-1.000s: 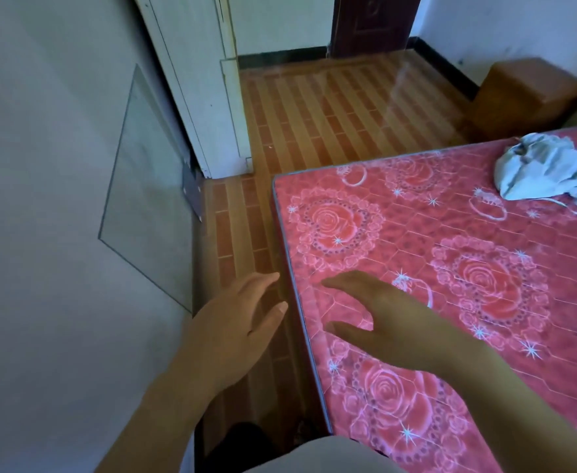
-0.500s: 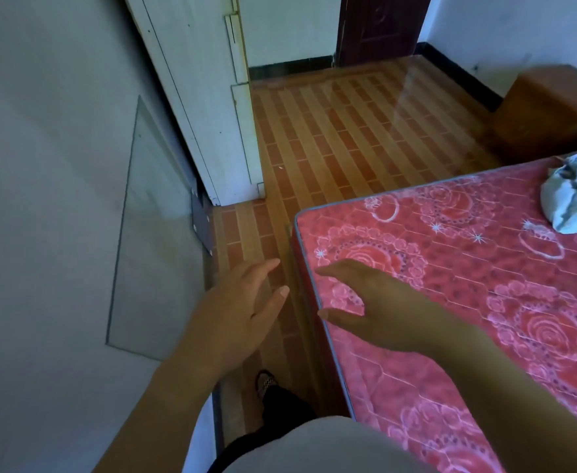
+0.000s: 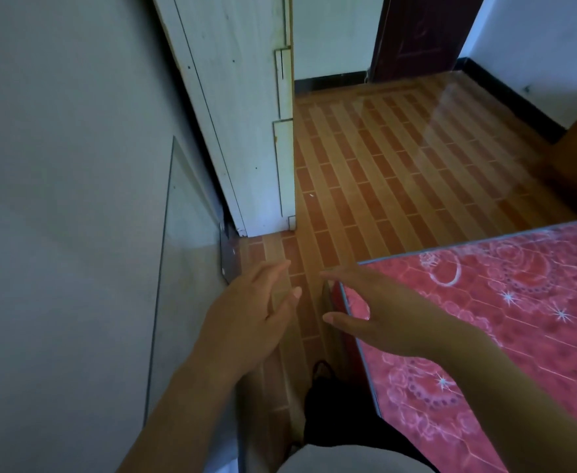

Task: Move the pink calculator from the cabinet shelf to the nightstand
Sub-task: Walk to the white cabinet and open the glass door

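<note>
While both empty, left hand (image 3: 249,322), right hand (image 3: 379,315) over glossy brick-pattern floor (image 3: 399,158).

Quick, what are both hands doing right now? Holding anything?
Left hand: open, fingers spread, holding nothing.
Right hand: open, holding nothing.

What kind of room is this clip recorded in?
Most likely a bedroom in a home. A bed with a pink rose-patterned mattress fills the right side, a white cabinet stands against the wall, and a dark wooden door closes off the striped tile floor. Both hands are empty.
</note>
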{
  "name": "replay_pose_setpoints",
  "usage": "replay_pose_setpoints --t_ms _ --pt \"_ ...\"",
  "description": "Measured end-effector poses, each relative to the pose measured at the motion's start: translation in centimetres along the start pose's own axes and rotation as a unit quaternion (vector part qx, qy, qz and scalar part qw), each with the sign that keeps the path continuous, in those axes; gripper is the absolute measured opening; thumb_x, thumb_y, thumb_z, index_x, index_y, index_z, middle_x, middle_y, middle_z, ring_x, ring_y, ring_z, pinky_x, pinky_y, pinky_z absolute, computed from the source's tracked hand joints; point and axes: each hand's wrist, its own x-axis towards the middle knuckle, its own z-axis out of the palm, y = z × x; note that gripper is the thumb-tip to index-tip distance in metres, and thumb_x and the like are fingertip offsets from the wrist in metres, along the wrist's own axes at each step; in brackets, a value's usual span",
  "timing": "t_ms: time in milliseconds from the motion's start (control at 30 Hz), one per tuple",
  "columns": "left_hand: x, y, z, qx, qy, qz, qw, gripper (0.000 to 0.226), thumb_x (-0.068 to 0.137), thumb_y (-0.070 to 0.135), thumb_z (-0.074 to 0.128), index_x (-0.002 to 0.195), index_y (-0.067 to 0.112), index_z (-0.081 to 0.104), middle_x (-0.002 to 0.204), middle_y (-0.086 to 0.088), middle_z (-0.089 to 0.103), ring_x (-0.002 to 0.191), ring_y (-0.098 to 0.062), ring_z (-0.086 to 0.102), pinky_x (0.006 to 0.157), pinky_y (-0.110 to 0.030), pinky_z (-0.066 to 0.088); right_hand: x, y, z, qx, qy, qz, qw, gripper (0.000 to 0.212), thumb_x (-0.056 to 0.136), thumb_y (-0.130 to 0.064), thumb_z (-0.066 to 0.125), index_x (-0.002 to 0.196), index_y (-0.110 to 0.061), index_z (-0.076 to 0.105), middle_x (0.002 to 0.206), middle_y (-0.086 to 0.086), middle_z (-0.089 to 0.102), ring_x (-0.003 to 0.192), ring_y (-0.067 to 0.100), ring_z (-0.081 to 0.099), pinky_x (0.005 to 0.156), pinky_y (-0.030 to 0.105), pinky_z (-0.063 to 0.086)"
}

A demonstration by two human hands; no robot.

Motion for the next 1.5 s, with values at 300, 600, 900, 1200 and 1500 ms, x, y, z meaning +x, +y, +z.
replay_pose_setpoints --t_ms 300,600,900,1200,1500 --pt "18.8 -1.4 -1.8 -0.004 -0.040 0.029 0.999 0.051 0.090 0.050 0.036 0.138 0.032 0.031 0.145 0.011 0.035 0.130 -0.006 0.032 0.107 -0.038 0.033 13.8 6.6 -7.5 0.005 0.014 0.029 0.999 0.057 0.086 -0.039 0.058 0.137 -0.031 0.034 0.143 -0.007 0.039 0.122 0.012 0.043 0.095 0.025 0.037" --pt "32.8 -3.1 -3.9 -0.045 -0.076 0.025 0.996 0.055 0.084 0.056 0.033 0.135 0.035 0.035 0.136 0.016 0.040 0.121 -0.001 0.038 0.103 -0.031 0.037 25.4 13.2 -13.6 0.032 0.013 0.062 0.997 0.054 0.085 -0.040 0.060 0.134 -0.035 0.037 0.137 -0.010 0.044 0.112 0.005 0.045 0.089 0.019 0.035" --pt "47.5 -7.0 -7.3 -0.023 -0.084 0.043 0.995 0.046 0.089 0.048 0.039 0.132 0.032 0.040 0.137 0.012 0.043 0.121 -0.006 0.042 0.102 -0.033 0.038 38.0 17.1 -17.3 0.016 0.041 0.097 0.994 0.060 0.083 -0.046 0.059 0.136 -0.035 0.033 0.138 -0.014 0.040 0.118 0.008 0.045 0.087 0.019 0.035" --pt "63.4 -4.6 -8.9 -0.004 -0.145 0.172 0.974 0.055 0.087 0.059 0.031 0.136 0.034 0.034 0.143 0.014 0.035 0.128 -0.003 0.033 0.104 -0.031 0.033 45.4 20.2 -23.8 0.020 0.101 0.173 0.980 0.058 0.085 -0.048 0.055 0.136 -0.041 0.028 0.143 -0.015 0.034 0.122 0.005 0.039 0.092 0.017 0.033" --pt "76.0 4.3 -5.4 -0.044 -0.215 0.256 0.941 0.048 0.089 0.052 0.037 0.134 0.036 0.037 0.139 0.019 0.036 0.118 0.006 0.032 0.098 -0.024 0.032 46.2 29.2 -30.9 0.049 0.155 0.268 0.950 0.058 0.085 -0.046 0.056 0.136 -0.041 0.029 0.146 -0.012 0.033 0.127 0.010 0.039 0.102 0.032 0.040"
